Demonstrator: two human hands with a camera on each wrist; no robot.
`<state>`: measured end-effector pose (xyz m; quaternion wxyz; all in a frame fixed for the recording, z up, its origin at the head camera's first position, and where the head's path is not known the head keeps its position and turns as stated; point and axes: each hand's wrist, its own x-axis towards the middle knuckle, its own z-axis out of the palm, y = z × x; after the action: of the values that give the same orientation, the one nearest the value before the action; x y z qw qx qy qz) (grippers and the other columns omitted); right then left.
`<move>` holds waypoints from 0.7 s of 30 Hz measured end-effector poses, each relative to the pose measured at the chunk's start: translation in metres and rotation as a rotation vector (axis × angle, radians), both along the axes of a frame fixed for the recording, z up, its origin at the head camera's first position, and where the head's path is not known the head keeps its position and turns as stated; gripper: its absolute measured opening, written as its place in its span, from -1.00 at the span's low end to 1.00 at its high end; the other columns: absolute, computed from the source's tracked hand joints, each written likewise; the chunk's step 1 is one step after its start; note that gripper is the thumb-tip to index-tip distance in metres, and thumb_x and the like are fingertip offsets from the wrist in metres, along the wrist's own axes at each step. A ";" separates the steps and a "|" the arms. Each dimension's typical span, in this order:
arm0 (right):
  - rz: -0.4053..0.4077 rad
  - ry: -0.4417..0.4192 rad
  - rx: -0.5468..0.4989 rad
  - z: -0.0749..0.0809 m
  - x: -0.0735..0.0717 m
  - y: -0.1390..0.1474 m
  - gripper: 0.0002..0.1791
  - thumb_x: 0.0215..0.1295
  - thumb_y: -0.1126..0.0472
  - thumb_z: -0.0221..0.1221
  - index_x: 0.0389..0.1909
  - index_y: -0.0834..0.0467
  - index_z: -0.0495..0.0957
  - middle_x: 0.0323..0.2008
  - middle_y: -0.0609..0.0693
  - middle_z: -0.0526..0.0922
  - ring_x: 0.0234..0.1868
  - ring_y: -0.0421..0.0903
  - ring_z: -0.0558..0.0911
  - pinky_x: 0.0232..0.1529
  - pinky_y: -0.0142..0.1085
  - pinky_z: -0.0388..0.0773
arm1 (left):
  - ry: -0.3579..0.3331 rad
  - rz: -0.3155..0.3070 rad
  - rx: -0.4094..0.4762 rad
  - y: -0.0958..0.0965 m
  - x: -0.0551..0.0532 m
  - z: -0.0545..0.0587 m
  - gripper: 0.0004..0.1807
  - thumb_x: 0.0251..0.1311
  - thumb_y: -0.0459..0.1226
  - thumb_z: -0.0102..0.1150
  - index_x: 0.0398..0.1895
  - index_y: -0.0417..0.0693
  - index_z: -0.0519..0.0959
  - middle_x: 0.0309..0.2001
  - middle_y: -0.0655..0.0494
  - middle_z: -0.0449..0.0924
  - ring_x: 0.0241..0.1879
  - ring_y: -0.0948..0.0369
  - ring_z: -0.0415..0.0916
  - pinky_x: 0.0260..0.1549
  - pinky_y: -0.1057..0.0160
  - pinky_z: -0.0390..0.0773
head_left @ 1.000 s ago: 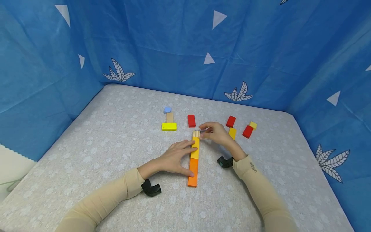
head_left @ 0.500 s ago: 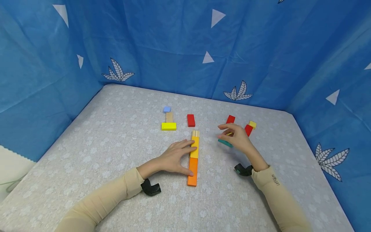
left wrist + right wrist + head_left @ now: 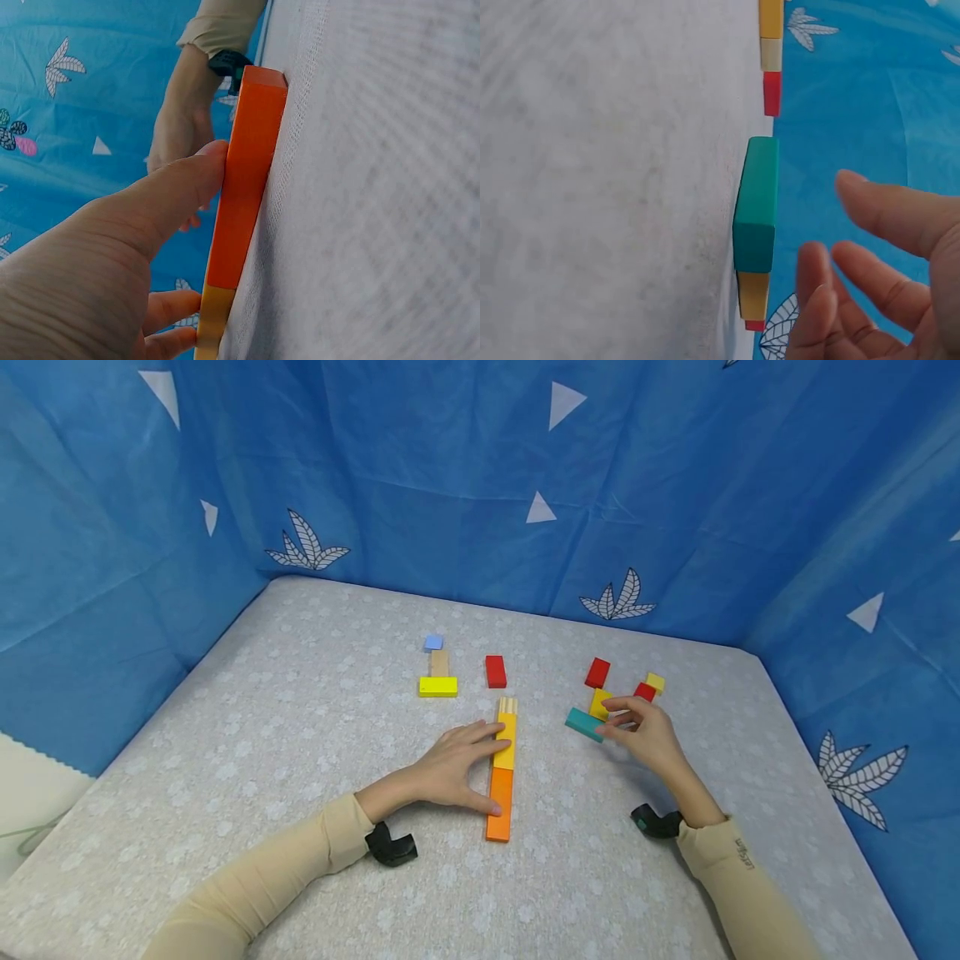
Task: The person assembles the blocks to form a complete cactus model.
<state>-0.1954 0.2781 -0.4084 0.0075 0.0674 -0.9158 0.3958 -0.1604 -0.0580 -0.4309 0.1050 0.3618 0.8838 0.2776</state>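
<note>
My left hand (image 3: 457,768) lies spread along a straight row of blocks, its thumb touching the orange block (image 3: 500,806) and its fingertips on the yellow-orange block (image 3: 505,752). A pale striped wooden block (image 3: 508,705) forms the row's far end. To the right, my right hand (image 3: 647,732) hovers beside a teal block (image 3: 584,724), with nothing in its grasp. The right wrist view shows thumb and fingers apart, with a gap to the teal block (image 3: 756,202). Just behind the teal block lies another yellow-orange block (image 3: 600,703).
At the back left lie a small blue block (image 3: 433,642), a tan block (image 3: 439,663) and a bright yellow block (image 3: 438,687). Red blocks lie beyond the row (image 3: 496,671) and at right (image 3: 597,672). A pale yellow block (image 3: 656,682) touches another red block (image 3: 645,692).
My right hand has moved right from the row's far end, past the teal block, to that block's right side. The left hand has stayed on the row.
</note>
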 end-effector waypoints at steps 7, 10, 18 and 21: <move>-0.014 -0.029 0.009 -0.006 0.002 0.006 -0.52 0.16 0.21 0.38 0.07 0.30 0.53 0.05 0.25 0.60 -0.20 -0.05 0.64 -0.31 -0.48 0.56 | 0.005 0.000 0.003 0.001 0.000 -0.002 0.03 -0.09 0.23 0.39 0.45 0.00 0.29 0.55 0.04 0.02 0.53 -0.08 -0.09 0.44 -0.16 -0.01; -0.027 -0.054 0.007 -0.009 0.002 0.005 -0.52 0.13 0.20 0.40 0.04 0.30 0.53 0.01 0.25 0.62 -0.23 -0.11 0.64 -0.30 -0.47 0.55 | 0.005 0.000 -0.001 0.001 0.000 -0.002 0.03 -0.09 0.24 0.39 0.45 0.01 0.29 0.55 0.05 0.02 0.54 -0.08 -0.09 0.44 -0.16 -0.01; -0.041 -0.113 0.026 -0.014 0.001 0.004 -0.52 0.10 0.19 0.42 0.01 0.29 0.53 -0.06 0.24 0.65 -0.20 -0.03 0.63 -0.30 -0.44 0.56 | 0.011 0.001 0.001 0.001 0.001 -0.002 0.03 -0.10 0.24 0.40 0.45 0.00 0.30 0.55 0.05 0.03 0.53 -0.08 -0.08 0.44 -0.15 0.00; -0.040 -0.114 0.029 -0.015 0.001 0.004 -0.51 0.10 0.20 0.42 0.01 0.31 0.52 -0.09 0.25 0.65 -0.19 0.00 0.62 -0.30 -0.46 0.55 | 0.012 -0.001 -0.002 0.001 0.001 -0.003 0.04 -0.10 0.24 0.40 0.45 0.01 0.29 0.55 0.05 0.02 0.53 -0.08 -0.09 0.45 -0.15 -0.01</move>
<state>-0.1944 0.2819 -0.4232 -0.0376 0.0264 -0.9216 0.3855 -0.1595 -0.0574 -0.4334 0.1002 0.3640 0.8844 0.2745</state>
